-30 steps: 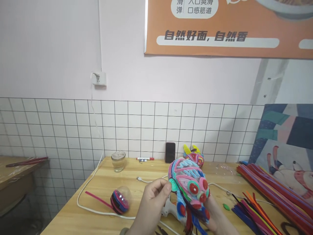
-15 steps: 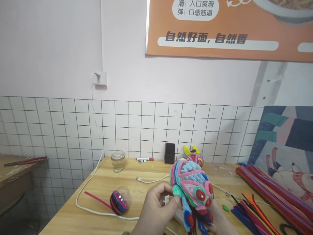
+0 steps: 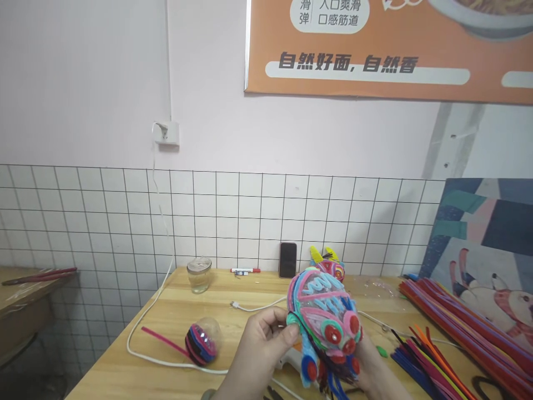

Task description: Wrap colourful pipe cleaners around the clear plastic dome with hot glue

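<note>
A colourful pipe-cleaner animal [image 3: 322, 311] is held up over the table in both hands. It has a rounded body with a clear plastic shell showing between pink and blue strips, red eyes ringed in green and pink, and blue legs with red tips. My left hand [image 3: 266, 344] pinches a green curl on its left side between thumb and fingers. My right hand [image 3: 372, 364] supports it from the right, its fingers hidden behind the body. Below it, a white and orange tool [image 3: 291, 358], partly covered, lies on the table.
A clear ball half wrapped in pipe cleaners [image 3: 202, 344] lies left, beside a white cable [image 3: 166, 364]. At the back are a lidded glass jar [image 3: 199, 278], a marker [image 3: 245, 270], a phone [image 3: 287, 260] and another pipe-cleaner figure [image 3: 328, 268]. Pipe-cleaner bundles [image 3: 458, 322] lie right.
The pipe-cleaner animal has turned and tipped slightly, moving a little left and down with my hands. More of the white and orange tool shows beneath it.
</note>
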Motion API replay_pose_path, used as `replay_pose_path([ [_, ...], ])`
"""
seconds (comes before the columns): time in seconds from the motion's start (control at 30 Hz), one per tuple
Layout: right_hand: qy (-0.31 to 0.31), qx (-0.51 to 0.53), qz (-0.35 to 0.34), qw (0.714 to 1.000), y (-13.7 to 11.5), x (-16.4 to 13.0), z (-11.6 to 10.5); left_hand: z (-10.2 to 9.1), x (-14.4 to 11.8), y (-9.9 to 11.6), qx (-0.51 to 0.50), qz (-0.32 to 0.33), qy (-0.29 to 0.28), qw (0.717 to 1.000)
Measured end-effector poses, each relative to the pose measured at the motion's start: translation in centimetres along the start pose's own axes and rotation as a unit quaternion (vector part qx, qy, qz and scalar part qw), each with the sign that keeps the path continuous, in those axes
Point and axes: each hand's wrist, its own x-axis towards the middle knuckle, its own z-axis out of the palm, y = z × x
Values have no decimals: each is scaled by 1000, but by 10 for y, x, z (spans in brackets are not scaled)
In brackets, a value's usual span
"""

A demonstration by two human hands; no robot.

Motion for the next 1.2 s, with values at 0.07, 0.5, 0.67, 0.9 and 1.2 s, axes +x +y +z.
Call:
replay_pose_path([
  [0.07,-7,6,0,1000,1,0,1,0,1,0,-5,-2,-5,1000],
  [0.5,-48,6,18,999,2,2,8,-3,7,-8,-3,10,-6,1000],
  [0.67,-61,-17,15,998,4,5,0,-1,5,-2,3,6,3,1000],
  [0.9,-38,10,-2,999,7,9,-10,-4,7,-4,18,16,35,999],
  [1.2,-10,43,-12,999,5,7,2,-13,15,-16,8,11,84,996],
])
